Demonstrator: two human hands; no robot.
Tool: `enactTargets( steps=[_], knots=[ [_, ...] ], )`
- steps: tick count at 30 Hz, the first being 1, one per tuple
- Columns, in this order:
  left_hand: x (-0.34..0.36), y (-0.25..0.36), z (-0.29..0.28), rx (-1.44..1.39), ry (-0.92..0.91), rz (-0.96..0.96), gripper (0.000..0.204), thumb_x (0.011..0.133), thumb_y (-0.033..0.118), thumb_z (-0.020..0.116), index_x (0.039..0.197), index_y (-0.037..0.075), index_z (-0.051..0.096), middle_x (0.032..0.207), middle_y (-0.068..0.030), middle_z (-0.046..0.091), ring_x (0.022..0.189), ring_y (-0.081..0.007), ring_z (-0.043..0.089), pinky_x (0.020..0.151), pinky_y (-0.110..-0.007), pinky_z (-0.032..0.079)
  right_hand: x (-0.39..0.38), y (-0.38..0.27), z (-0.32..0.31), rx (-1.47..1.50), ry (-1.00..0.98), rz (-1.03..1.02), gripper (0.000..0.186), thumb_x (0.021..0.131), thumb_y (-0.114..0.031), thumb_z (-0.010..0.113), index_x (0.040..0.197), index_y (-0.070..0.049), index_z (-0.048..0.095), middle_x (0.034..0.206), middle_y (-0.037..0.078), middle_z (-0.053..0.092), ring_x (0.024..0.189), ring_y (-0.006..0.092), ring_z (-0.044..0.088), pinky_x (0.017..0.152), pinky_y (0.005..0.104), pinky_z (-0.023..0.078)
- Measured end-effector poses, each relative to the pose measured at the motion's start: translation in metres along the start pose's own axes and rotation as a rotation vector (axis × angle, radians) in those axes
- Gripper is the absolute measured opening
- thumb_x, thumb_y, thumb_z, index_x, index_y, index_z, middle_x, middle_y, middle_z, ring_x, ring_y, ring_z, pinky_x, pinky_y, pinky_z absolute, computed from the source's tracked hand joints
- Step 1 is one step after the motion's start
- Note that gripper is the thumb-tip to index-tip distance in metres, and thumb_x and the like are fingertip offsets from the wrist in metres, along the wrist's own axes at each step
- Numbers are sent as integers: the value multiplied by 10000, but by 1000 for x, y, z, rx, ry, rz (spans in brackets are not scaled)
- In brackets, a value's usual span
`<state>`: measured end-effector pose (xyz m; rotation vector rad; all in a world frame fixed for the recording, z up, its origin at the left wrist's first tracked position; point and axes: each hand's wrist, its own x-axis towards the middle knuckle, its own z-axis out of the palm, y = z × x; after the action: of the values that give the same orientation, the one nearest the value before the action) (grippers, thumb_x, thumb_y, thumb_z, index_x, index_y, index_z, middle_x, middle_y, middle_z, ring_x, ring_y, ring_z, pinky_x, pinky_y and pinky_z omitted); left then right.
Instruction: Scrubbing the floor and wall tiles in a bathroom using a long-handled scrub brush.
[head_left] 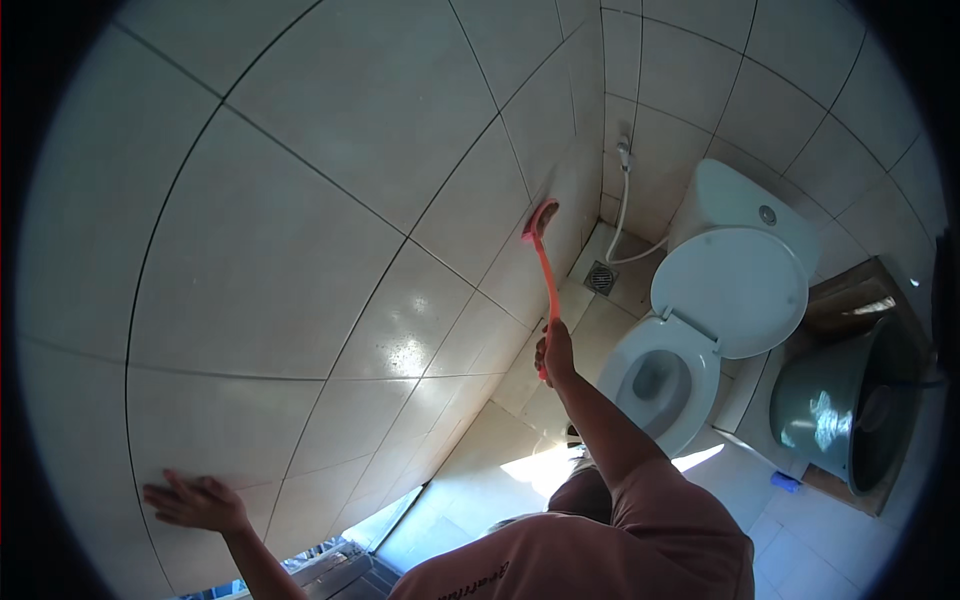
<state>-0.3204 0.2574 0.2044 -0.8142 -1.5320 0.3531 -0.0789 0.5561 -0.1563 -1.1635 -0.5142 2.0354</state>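
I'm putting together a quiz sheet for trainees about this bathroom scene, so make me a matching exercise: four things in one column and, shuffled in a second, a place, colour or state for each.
Column one
1. Brush
2. Left hand
3. Toilet lid
4. Tub

Column two
A. Spread open by the tiled wall
B. Grey-green, toward the picture's right edge
C. Gripped in the right hand
D. White and raised

Right pairs: 1-C, 2-A, 3-D, 4-B
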Motion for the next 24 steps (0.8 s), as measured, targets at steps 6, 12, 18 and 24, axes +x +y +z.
enactTargets(
  steps=[6, 12, 18, 24],
  knots=[
    [-2, -8, 1, 41, -22, 10, 538, 837, 425, 186, 1253, 92, 262, 1322, -181, 131, 1210, -356, 151, 931, -525, 113, -99, 60, -20, -111, -228, 239, 296, 841, -420, 313, 744, -149, 382, 428, -21, 337, 265, 82, 307, 239, 220, 234],
    [1, 6, 1, -40, -43, 41, 499, 850, 359, 218, 1257, 71, 225, 1327, -183, 102, 1227, -340, 95, 965, -456, 38, 13, -4, 7, -127, 88, -54, 319, 846, -418, 309, 728, -127, 364, 425, -7, 344, 284, 101, 331, 255, 240, 274],
    [-2, -2, -6, -13, -54, 8, 503, 848, 371, 211, 1258, 79, 229, 1327, -178, 106, 1230, -334, 83, 961, -461, 33, -123, 76, -8, -328, -132, 167, 318, 840, -438, 303, 755, -142, 384, 431, -24, 340, 311, 79, 331, 285, 229, 280],
    [-8, 0, 2, -35, -58, -19, 533, 832, 431, 191, 1255, 112, 254, 1329, -159, 123, 1224, -330, 113, 919, -530, 101, -45, 43, -5, -274, 26, 32, 335, 848, -423, 276, 772, -114, 380, 411, -5, 328, 297, 105, 329, 274, 246, 269]
  ],
)
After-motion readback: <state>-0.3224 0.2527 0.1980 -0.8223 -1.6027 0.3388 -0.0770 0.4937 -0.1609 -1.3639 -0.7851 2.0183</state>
